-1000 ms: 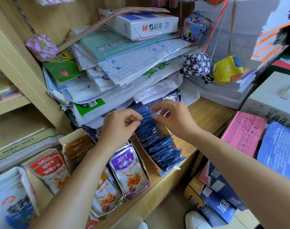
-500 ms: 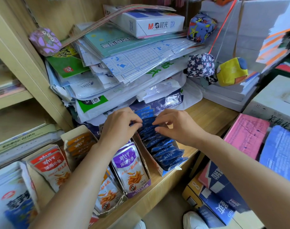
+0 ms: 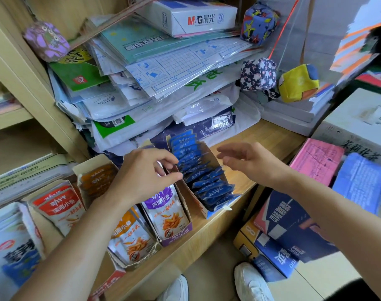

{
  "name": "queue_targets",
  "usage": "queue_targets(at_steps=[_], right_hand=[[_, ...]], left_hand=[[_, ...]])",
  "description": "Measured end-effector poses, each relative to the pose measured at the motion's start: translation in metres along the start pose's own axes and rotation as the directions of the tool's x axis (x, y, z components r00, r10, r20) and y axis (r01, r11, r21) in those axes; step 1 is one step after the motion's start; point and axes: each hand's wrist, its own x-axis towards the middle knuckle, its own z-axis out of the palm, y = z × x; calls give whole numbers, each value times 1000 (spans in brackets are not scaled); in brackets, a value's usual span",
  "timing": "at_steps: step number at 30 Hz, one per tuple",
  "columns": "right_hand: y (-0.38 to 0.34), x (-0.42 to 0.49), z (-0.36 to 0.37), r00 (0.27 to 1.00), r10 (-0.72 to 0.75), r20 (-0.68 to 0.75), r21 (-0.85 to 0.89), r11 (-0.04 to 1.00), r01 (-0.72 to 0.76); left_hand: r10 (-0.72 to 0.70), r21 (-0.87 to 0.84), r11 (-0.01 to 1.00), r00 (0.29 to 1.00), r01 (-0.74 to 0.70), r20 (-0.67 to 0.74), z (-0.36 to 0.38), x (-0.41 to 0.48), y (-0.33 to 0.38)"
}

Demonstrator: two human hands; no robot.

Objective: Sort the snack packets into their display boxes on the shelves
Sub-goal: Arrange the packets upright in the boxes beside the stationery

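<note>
A row of blue snack packets [image 3: 201, 170] stands packed in an open cardboard display box [image 3: 186, 191] on the wooden shelf [image 3: 259, 135]. My left hand [image 3: 144, 172] hovers at the box's left side, fingers loosely curled and empty, fingertips close to the packets. My right hand [image 3: 248, 161] is just right of the box, fingers relaxed and apart from the packets. Left of it stand boxes of purple packets [image 3: 165, 211], orange packets [image 3: 131, 240], red packets [image 3: 59, 205] and dark orange packets [image 3: 96, 180].
A tall untidy pile of papers and plastic sleeves [image 3: 154, 79] leans behind the boxes, topped by a white paper ream [image 3: 193, 16]. Fabric cubes [image 3: 258, 73] hang at right. Pink [image 3: 315, 161] and blue packages [image 3: 293, 227] are stacked below right. My white shoes [image 3: 250, 281] show on the floor.
Both hands let go of the blue packets and drew apart from the box, the right hand moving off to the right. The view shifted downward slightly.
</note>
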Motion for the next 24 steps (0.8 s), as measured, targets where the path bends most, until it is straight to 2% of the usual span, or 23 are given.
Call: queue_targets(at_steps=[2, 5, 7, 10, 13, 16, 20, 24], right_hand=[[-1, -12, 3, 999, -15, 44, 17, 1000, 14], [-10, -20, 11, 994, -91, 68, 53, 995, 88], [-11, -23, 15, 990, -97, 101, 104, 991, 87], [-8, -25, 10, 983, -77, 165, 73, 995, 65], [5, -25, 0, 999, -40, -12, 11, 999, 41], [18, -24, -1, 988, -60, -140, -131, 991, 42], [19, -16, 4, 992, -94, -80, -193, 978, 77], [19, -6, 9, 992, -114, -54, -198, 975, 101]], left_hand=[[11, 24, 1000, 1000, -11, 19, 8, -6, 3], [70, 66, 996, 997, -67, -40, 19, -3, 8], [98, 82, 992, 993, -93, -60, 23, 2, 11], [55, 51, 997, 998, -53, -39, 20, 3, 12], [64, -4, 998, 997, -64, -34, 12, -3, 12], [101, 44, 994, 995, -102, 24, 13, -11, 16], [92, 113, 988, 992, -102, 86, 23, -10, 19], [109, 108, 988, 994, -112, 29, 26, -5, 22]])
